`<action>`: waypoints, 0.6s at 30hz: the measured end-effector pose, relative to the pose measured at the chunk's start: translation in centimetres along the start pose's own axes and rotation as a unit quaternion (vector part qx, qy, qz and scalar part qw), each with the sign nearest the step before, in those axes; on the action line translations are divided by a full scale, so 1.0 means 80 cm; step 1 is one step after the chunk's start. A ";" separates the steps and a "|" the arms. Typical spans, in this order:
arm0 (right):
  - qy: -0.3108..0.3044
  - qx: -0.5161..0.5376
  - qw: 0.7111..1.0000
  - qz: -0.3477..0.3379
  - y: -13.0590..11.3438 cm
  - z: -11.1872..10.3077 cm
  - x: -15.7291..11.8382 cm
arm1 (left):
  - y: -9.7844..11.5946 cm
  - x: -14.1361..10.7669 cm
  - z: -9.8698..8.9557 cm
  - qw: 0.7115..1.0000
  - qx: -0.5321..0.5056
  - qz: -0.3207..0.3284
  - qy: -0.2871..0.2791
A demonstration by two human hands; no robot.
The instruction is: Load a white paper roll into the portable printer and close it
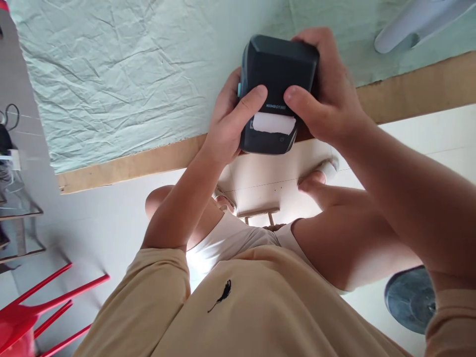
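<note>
Shirt: a tan top (275,307) with a small black motif (223,296) fills the bottom of the view, above white shorts (236,235).
Left hand: the left hand (231,116) is curled around the near-left side of the label printer (277,69), thumb flat on its upper face, the other fingers mostly hidden.
Right hand: the right hand (330,94) is closed around the printer's right side, thumb on the face, fingers bent past the far corner.
Printer: dark, rounded, marked NIIMBOT, gripped between both hands over the table's front edge; whether it touches the table cannot be told.
Paper: a white label strip (274,124) lies across the face below the lettering, its lower edge uneven.
Table: a bare wooden edge (130,166) borders a wrinkled pale-green cloth (122,74).
On the cloth: a white tubular object (401,29), upper right, cut off by the frame.
Floor: pale tiles (92,213); a black round base (411,300) right, a red plastic stool (22,320) left.
Far left: a metal rack (20,215) with cables.
</note>
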State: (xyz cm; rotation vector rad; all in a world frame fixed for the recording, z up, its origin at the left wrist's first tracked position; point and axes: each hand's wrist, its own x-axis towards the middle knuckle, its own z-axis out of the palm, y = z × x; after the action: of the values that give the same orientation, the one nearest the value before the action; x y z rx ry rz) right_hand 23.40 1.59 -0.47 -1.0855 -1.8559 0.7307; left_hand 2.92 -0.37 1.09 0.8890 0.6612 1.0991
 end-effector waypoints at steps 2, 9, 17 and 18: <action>0.005 0.005 1.000 0.006 -0.001 0.001 0.000 | -0.001 0.000 0.004 1.000 0.004 -0.015 0.014; -0.012 -0.025 0.999 0.028 -0.006 -0.006 0.002 | 0.002 0.000 -0.001 1.000 0.021 -0.008 0.011; -0.021 -0.044 0.998 0.045 0.001 -0.006 0.004 | 0.002 0.000 0.012 0.997 0.023 -0.002 0.071; -0.021 -0.048 0.997 0.048 0.002 -0.004 0.004 | 0.003 -0.002 0.014 0.997 0.031 -0.004 0.070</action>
State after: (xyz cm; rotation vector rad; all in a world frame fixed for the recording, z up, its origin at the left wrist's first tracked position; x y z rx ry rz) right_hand 23.67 1.97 -0.33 -1.2371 -1.9016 0.7294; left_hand 3.67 -0.76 1.87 0.8656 0.8176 1.1457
